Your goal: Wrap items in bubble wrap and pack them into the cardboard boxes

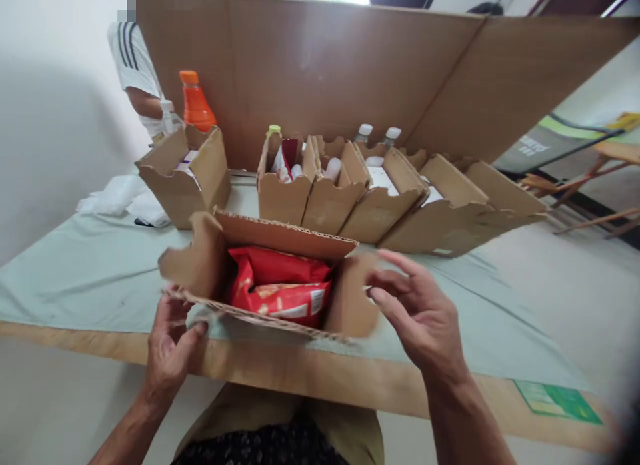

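1. The left hand was at 8 o'clock, its fingers curled by the carton's near corner and its thumb apart from them; whether it was clamped on the cardboard could not be made out.
2. The right hand was at 3 o'clock, thumb and fingers bent in toward the end wall; blur hid whether they pinched it. The hands were well apart, the carton between them.
3. The carton was centred before the person, its uncovered top facing up, near the table's wooden edge at 6 o'clock.
4. Red packets lay inside it.
5. A pale cloth covered most of the table; a green sheet lay at 4 o'clock.
6. A row of boxes ran from 12 to 2 o'clock.
7. Between 10 and 11 o'clock stood a lone box, an orange bottle behind it; clear bags lay at 10.
8. Farther out, a cardboard panel rose at 12 o'clock, and another person's white sleeve showed at 11.
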Action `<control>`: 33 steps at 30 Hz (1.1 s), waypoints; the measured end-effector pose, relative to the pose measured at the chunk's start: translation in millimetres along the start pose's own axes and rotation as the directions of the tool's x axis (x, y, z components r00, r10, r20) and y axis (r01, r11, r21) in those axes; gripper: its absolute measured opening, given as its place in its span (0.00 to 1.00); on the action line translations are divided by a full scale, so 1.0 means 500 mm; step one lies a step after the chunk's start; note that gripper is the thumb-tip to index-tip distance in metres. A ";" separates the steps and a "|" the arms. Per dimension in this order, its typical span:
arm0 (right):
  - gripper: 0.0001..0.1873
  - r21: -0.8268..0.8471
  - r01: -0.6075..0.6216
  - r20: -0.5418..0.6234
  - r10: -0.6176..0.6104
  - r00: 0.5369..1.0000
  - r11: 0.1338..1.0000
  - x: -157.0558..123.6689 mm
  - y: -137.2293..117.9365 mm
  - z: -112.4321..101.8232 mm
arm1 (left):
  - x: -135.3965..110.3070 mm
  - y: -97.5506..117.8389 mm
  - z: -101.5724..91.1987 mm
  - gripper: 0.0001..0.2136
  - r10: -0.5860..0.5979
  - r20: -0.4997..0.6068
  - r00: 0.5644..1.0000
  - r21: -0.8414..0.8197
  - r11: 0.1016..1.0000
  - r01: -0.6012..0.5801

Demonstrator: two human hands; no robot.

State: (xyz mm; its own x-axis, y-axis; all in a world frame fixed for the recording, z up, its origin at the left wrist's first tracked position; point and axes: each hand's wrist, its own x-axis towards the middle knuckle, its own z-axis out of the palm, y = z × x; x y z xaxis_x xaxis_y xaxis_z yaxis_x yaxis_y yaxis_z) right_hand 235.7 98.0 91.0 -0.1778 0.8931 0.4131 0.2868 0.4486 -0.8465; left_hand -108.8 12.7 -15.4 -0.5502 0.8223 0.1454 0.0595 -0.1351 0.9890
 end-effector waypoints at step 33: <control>0.30 -0.754 -0.109 -0.074 0.082 0.994 0.648 -0.066 0.309 0.025 | 0.088 -0.014 0.026 0.18 0.030 0.599 0.800 0.588 0.662 -0.465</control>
State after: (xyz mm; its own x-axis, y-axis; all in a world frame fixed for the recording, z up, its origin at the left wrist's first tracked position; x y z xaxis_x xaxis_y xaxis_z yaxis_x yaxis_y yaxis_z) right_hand 274.3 137.4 -57.6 -0.0836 0.9267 0.3663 0.9151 0.2169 -0.3400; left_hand -122.7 57.0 -15.8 0.0602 0.9851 0.1613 0.7850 -0.1466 0.6019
